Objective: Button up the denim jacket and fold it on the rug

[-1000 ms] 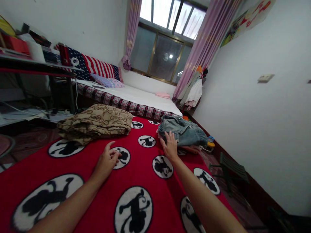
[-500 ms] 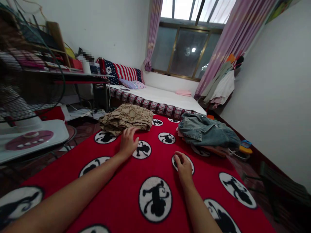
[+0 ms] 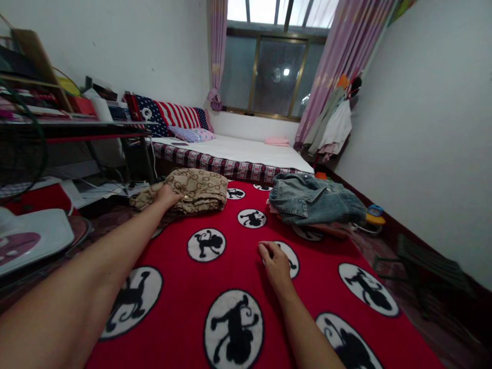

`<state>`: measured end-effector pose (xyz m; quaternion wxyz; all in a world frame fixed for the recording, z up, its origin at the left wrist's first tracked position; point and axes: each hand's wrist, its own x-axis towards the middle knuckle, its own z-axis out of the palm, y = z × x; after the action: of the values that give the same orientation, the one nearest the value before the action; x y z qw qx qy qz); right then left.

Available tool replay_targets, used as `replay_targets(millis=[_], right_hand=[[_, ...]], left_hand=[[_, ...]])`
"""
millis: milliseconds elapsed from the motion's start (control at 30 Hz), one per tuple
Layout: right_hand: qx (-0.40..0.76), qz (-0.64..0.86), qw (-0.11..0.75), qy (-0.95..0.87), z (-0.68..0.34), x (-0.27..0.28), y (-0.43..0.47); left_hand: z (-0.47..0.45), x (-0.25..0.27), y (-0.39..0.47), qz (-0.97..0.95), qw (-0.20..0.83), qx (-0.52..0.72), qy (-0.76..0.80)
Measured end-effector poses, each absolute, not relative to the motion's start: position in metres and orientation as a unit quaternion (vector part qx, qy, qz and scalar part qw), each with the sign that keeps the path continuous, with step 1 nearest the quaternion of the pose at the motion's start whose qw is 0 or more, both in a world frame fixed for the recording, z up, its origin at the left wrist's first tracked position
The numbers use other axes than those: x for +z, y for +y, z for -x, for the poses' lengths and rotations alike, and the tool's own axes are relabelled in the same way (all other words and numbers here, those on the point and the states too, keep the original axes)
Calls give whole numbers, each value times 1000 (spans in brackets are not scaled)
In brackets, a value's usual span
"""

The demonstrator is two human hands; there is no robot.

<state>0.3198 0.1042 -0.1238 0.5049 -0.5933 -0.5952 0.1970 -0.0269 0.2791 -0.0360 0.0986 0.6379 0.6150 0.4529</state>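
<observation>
A tan garment with a brown looping print (image 3: 203, 185) lies folded in a heap at the far left of a red blanket (image 3: 169, 307) with black-and-white monkey circles. My left hand (image 3: 166, 197) is closed on the heap's left part, its fingertips partly lost in the folds; a small button shows beside the thumb. Over the middle of the blanket is my right hand (image 3: 277, 266), holding nothing, fingers loosely bent and apart from the thumb. Beyond it, at the far right, a folded blue denim garment (image 3: 319, 200) rests on other folded clothes (image 3: 326, 229).
Behind the blanket stands a bed (image 3: 238, 149) with pillows. A cluttered desk (image 3: 84, 124) and a fan base (image 3: 42, 233) are on the left. On the right are a dark folding stool (image 3: 430, 264), hanging clothes (image 3: 334, 128) and the wall.
My left hand has moved from the near edge of the tan garment onto its left part and closed there. The view has turned to the right; my right hand keeps its pose.
</observation>
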Motion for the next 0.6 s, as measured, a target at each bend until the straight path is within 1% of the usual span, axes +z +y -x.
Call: replay_targets(millis=[100,200,233,300,400,467,500,567,600], right_hand=[[220,590,528,-571,-319,-125,107],[273,567,607,-485,-322,-125,111],[288,555,641,-445,-324,-124,112],[311,522,708,-361,-329,-122,113],[353,463,770,-262,-338,-120,106],[381,437,777,-244,-343,-120,97],[392,431,773,-250,-345,-121,92],[400,436,755,-283,-347,-123,81],[383,450,743,-314,-347,-124,76]], left_hand=[[-14,-19,269,-659,45,391,641],[-66,4,230,-725,24,353,591],[-83,8,207,-757,23,339,558],[-110,8,151,-848,19,267,456],[-128,-6,55,-947,36,91,307],[-124,-15,0,-982,70,-12,175],[-120,-17,-23,-989,79,-31,125],[-109,-16,-54,-991,110,-23,68],[-104,-13,-62,-989,132,-2,60]])
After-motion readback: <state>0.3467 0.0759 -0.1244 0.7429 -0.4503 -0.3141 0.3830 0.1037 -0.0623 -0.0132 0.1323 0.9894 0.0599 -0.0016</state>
